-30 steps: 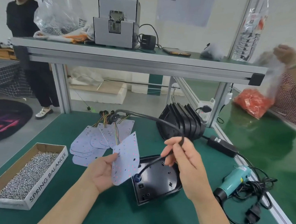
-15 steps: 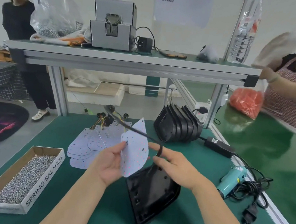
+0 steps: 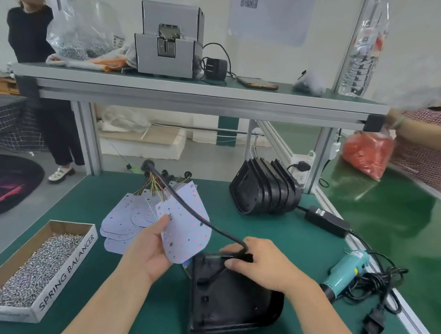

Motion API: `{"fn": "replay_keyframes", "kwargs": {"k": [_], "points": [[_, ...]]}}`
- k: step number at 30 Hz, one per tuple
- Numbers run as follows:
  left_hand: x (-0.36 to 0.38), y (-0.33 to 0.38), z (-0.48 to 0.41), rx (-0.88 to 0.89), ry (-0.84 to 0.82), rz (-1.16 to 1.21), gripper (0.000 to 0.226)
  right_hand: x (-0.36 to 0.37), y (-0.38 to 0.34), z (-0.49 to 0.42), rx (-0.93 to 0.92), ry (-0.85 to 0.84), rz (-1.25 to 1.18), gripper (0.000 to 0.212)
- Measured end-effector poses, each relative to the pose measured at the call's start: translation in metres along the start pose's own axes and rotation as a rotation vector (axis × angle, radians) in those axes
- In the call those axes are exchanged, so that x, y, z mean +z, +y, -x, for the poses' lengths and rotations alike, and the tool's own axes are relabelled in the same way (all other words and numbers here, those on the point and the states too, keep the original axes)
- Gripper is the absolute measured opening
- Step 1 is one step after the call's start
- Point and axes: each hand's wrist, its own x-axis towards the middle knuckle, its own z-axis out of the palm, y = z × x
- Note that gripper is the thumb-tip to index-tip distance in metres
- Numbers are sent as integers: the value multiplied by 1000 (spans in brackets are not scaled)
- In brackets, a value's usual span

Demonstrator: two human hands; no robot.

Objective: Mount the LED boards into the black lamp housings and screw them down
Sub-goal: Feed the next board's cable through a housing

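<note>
My left hand holds a white LED board upright by its lower left edge, just left of a black lamp housing. The housing is tipped up on the green mat, open side facing me. My right hand grips its top edge together with a black cable that runs up and left over the board. More LED boards with coloured wires lie fanned out behind. A stack of black housings stands at the back.
A cardboard box of screws sits front left. A teal electric screwdriver with tangled cord and a black power adapter lie at the right. A shelf spans above. One person stands at far left, another at right.
The housing has swung from lying flat to tipped up toward me. My right hand slid down the cable onto the housing's top edge. My left hand raised the board slightly.
</note>
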Motion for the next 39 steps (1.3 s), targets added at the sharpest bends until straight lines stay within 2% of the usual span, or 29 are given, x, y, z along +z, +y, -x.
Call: {"fn": "replay_keyframes", "kwargs": {"k": [2,6,10,12,15,16,18,20,22,24,27,30,32,35,39], "points": [[-3,2,3,35,5,-15,27,-4,4,1,33,132,-78,11],[-11,-1,9,104,-18,-57,31,-8,9,0,200,448,-205,14],[-4,-21,19,41,-165,-192,37,12,-8,-4,279,604,-431,14],[1,-29,19,37,-248,-248,40,30,-22,-4,277,616,-518,11],[3,-29,17,59,-292,-297,40,51,-38,2,280,497,-705,10],[1,-26,18,72,-265,-320,37,51,-39,5,266,401,-808,23],[-3,-14,22,70,-198,-350,33,42,-32,12,114,123,-1097,53],[-11,-2,25,23,-152,-349,32,26,-23,19,-59,-91,-1360,62],[-12,5,28,-38,-132,-355,35,19,-22,18,-77,-63,-1491,66],[-4,6,33,-81,-166,-388,39,26,-26,10,-35,97,-1322,72],[8,6,40,-27,-200,-505,40,40,-36,-5,-58,196,-978,55],[16,13,47,51,-204,-611,27,35,-31,-9,-53,349,-684,42],[18,18,50,104,-181,-696,21,31,-27,-7,-57,343,-436,39],[21,20,52,121,-157,-759,21,32,-19,-8,-13,276,-262,35],[23,16,56,115,-160,-693,19,32,-10,-10,57,277,30,24]]}}
